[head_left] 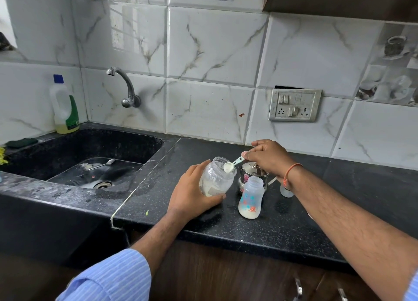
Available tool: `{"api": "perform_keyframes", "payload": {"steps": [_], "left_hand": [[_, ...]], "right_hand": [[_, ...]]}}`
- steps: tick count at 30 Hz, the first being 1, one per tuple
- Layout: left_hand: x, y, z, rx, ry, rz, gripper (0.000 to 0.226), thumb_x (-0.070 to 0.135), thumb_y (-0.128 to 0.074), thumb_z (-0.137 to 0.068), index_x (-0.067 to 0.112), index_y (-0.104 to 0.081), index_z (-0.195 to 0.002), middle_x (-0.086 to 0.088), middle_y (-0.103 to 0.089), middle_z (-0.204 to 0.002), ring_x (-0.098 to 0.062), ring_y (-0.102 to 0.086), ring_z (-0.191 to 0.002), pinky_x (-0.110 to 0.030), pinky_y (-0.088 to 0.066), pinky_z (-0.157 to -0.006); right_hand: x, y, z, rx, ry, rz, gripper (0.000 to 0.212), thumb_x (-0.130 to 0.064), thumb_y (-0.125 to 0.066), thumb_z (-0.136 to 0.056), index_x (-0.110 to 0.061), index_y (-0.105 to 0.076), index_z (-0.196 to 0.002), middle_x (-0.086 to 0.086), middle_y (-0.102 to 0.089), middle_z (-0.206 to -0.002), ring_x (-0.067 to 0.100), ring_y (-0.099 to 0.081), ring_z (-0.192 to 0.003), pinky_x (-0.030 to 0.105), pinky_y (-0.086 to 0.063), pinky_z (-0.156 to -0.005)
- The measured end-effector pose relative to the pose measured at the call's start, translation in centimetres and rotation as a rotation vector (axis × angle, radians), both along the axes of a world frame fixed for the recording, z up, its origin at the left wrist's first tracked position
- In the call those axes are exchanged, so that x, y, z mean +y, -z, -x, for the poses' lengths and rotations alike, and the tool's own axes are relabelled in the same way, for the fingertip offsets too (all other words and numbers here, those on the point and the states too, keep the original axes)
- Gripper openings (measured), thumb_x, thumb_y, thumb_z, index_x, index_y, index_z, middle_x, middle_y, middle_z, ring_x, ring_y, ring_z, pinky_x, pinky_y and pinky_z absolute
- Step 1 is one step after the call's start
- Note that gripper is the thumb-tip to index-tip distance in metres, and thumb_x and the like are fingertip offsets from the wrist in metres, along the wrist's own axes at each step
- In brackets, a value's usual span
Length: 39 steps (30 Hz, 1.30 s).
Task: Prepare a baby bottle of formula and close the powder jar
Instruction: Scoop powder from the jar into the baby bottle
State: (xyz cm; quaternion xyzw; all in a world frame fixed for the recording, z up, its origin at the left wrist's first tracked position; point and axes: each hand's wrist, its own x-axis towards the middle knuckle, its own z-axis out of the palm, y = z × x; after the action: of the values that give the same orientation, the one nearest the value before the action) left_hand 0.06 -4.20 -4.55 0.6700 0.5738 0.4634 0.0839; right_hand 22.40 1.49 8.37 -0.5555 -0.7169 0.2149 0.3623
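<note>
My left hand (pixel 192 194) grips a clear powder jar (pixel 217 177), tilted to the right, open at the top, with white powder low inside. My right hand (pixel 267 157) pinches the handle of a small scoop (pixel 231 164) whose bowl, heaped with white powder, sits at the jar's mouth. An open baby bottle (pixel 251 197) with coloured print stands upright on the black counter (pixel 305 223) just right of the jar, a little white liquid at its bottom. A pale bottle cap or teat cover (pixel 286 191) lies partly hidden behind my right wrist.
A steel lidded pot (pixel 252 171) stands behind the bottle. The black sink (pixel 90 162) on the left holds a spoon (pixel 103 164) under a wall tap (pixel 126 85). A detergent bottle (pixel 65 108) stands at the sink's back corner. A switch plate (pixel 294 105) is on the tiled wall.
</note>
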Motion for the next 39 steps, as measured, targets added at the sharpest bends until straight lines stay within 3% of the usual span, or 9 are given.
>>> {"api": "perform_keyframes", "payload": {"steps": [4,9,16,20,25,28,31,35,39], "left_hand": [[-0.1,-0.1,-0.1,-0.009,0.000,0.011,0.106,0.062,-0.094,-0.069,0.041,-0.045,-0.160,0.024,-0.058,-0.146,-0.001,-0.057,-0.135,-0.036,-0.053,-0.114],[0.0,0.0,-0.1,-0.070,0.007,0.067,0.098,0.062,-0.094,-0.067,0.046,-0.049,-0.152,0.026,-0.062,-0.141,0.001,-0.062,-0.129,-0.037,-0.056,-0.111],[0.4,-0.1,-0.2,-0.218,0.032,0.134,0.113,0.054,-0.097,-0.066,0.032,-0.040,-0.162,0.029,-0.062,-0.137,-0.007,-0.062,-0.134,-0.036,-0.052,-0.115],[-0.6,-0.3,-0.6,-0.088,-0.152,-0.053,0.124,0.080,-0.070,-0.068,0.029,-0.026,-0.172,0.007,-0.036,-0.172,-0.017,-0.028,-0.160,-0.054,-0.026,-0.126],[-2.8,0.0,-3.5,-0.090,-0.071,-0.365,0.072,0.045,-0.075,-0.089,0.026,-0.053,-0.156,0.016,-0.057,-0.152,-0.015,-0.051,-0.140,-0.045,-0.039,-0.114],[-3.4,-0.2,-6.8,-0.263,0.130,-0.205,0.076,0.032,-0.087,-0.092,0.025,-0.050,-0.158,0.022,-0.058,-0.147,-0.009,-0.067,-0.105,-0.020,-0.050,-0.093],[-2.6,-0.5,-8.6,-0.309,0.175,0.005,0.095,0.033,-0.093,-0.087,0.022,-0.040,-0.165,0.022,-0.057,-0.149,-0.005,-0.068,-0.076,-0.018,-0.056,-0.078],[-1.5,-0.8,-8.9,-0.225,0.235,0.156,0.089,0.033,-0.096,-0.084,0.016,-0.052,-0.159,0.020,-0.063,-0.137,0.004,-0.062,-0.118,-0.017,-0.046,-0.105],[-0.6,0.2,-8.3,-0.118,0.246,0.207,0.060,0.039,-0.095,-0.084,0.021,-0.073,-0.137,0.018,-0.077,-0.120,0.010,-0.068,-0.110,-0.022,-0.055,-0.104]], "right_hand": [[-1.0,-0.3,-0.3,0.301,-0.028,0.186,0.012,-0.017,-0.080,-0.093,-0.007,-0.079,-0.085,0.021,-0.075,-0.120,0.027,-0.069,-0.097,0.025,-0.047,-0.072],[-1.5,-0.7,-1.6,0.450,-0.039,0.348,0.019,-0.015,-0.073,-0.098,-0.008,-0.074,-0.080,0.005,-0.068,-0.083,0.013,-0.057,-0.074,0.013,-0.045,-0.045],[-1.5,-0.6,-4.7,0.457,0.042,0.272,0.019,-0.028,-0.083,-0.087,-0.016,-0.086,-0.073,0.003,-0.079,-0.112,0.021,-0.060,-0.117,0.035,-0.042,-0.103],[-2.9,-0.9,-6.2,0.438,0.059,0.199,0.016,-0.022,-0.080,-0.091,-0.016,-0.083,-0.076,0.005,-0.077,-0.115,0.019,-0.057,-0.115,0.031,-0.038,-0.091],[-3.5,-0.4,-7.7,0.393,0.052,0.137,0.021,-0.020,-0.080,-0.094,-0.005,-0.082,-0.109,0.000,-0.067,-0.137,0.015,-0.058,-0.121,0.026,-0.036,-0.096],[-3.7,0.1,-7.7,0.341,0.034,0.108,0.015,-0.017,-0.078,-0.095,-0.005,-0.083,-0.102,-0.001,-0.064,-0.140,0.013,-0.058,-0.118,0.026,-0.038,-0.092],[-3.8,0.5,-7.5,0.289,0.016,0.068,0.015,-0.015,-0.077,-0.096,-0.002,-0.084,-0.100,0.001,-0.063,-0.139,0.012,-0.058,-0.116,0.027,-0.041,-0.092],[-3.4,1.2,-7.4,0.163,0.031,-0.009,0.016,-0.021,-0.079,-0.094,-0.008,-0.086,-0.087,-0.008,-0.061,-0.134,0.007,-0.057,-0.120,0.032,-0.043,-0.109],[-3.4,1.8,-7.2,-0.061,0.090,-0.152,0.037,-0.062,-0.072,-0.073,-0.025,-0.081,-0.069,-0.036,-0.056,-0.120,0.006,-0.059,-0.123,0.058,-0.040,-0.116]]}}
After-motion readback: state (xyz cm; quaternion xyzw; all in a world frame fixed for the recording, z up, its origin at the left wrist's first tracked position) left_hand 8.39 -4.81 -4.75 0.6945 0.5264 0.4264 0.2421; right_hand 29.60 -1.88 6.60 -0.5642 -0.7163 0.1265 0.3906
